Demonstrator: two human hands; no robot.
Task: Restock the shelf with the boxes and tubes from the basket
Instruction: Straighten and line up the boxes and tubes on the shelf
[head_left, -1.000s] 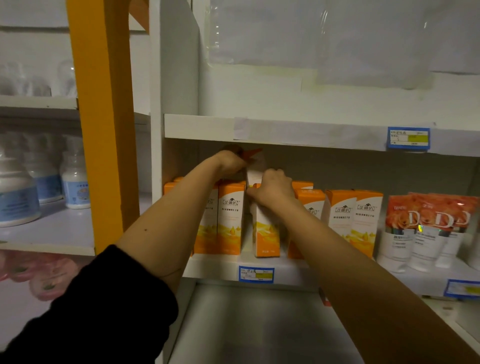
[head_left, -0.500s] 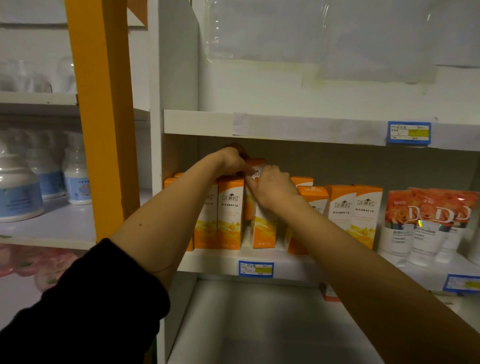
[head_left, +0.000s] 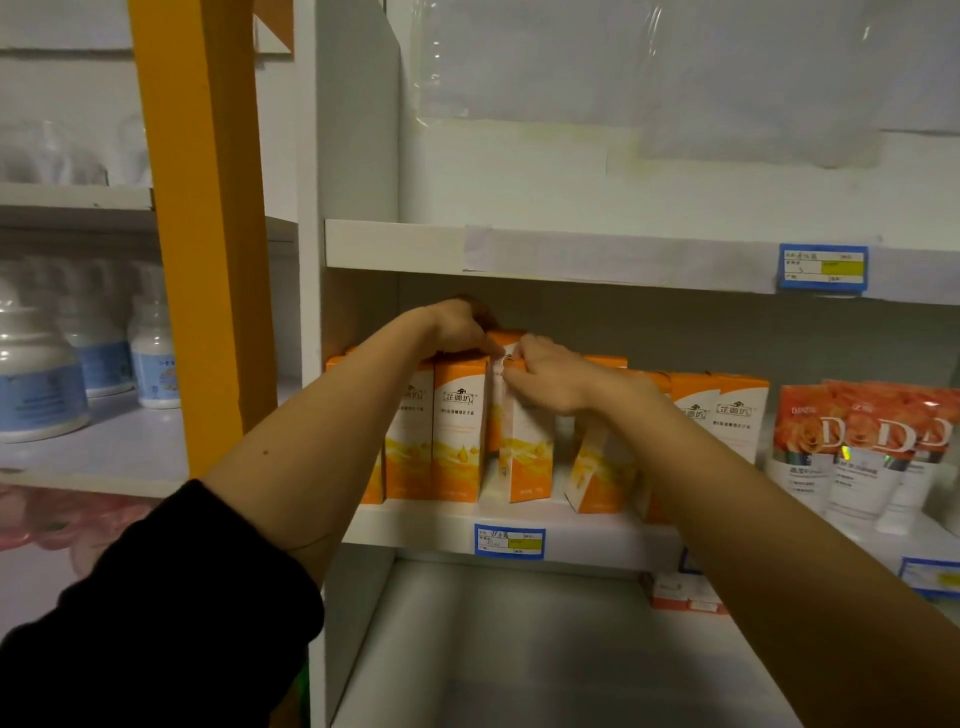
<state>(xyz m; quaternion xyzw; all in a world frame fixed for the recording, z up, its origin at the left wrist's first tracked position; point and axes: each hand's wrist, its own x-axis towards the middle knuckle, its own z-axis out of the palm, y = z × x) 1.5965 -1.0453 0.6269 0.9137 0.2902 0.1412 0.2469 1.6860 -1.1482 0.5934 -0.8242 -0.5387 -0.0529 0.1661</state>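
Middle shelf (head_left: 415, 525), left end. Row of orange-and-white cartons (head_left: 457, 431) stands upright along the front edge, above a blue price label (head_left: 509, 541).

Right hand (head_left: 545, 379): fingers curled and pressed together over the top of one orange-and-white box (head_left: 522, 457), thumb side toward the left hand, pinching its top edge. The box stands on the shelf, turned so that a corner faces out, touching the carton on its left.

Left hand (head_left: 460, 327): reaches in over the carton tops, fingers bunched and bent downward, thumb tip against the same box top just beside the right hand's fingertips. Back of the hand hides the fingers; cannot tell whether they grip. Black sleeve (head_left: 156, 623) pushed up on this arm.

Just right of the held box, a leaning carton (head_left: 597, 467) tilts under the right forearm. Further right are two more upright cartons, then rose-print tubes (head_left: 852, 452) standing cap-down.

Upper shelf edge (head_left: 571, 254) carries a blue tag (head_left: 822, 266). A small orange-and-white packet (head_left: 685, 592) lies on the lower shelf. An orange post (head_left: 202, 234) stands to the left; beyond it are white jars (head_left: 36, 374) with blue labels.
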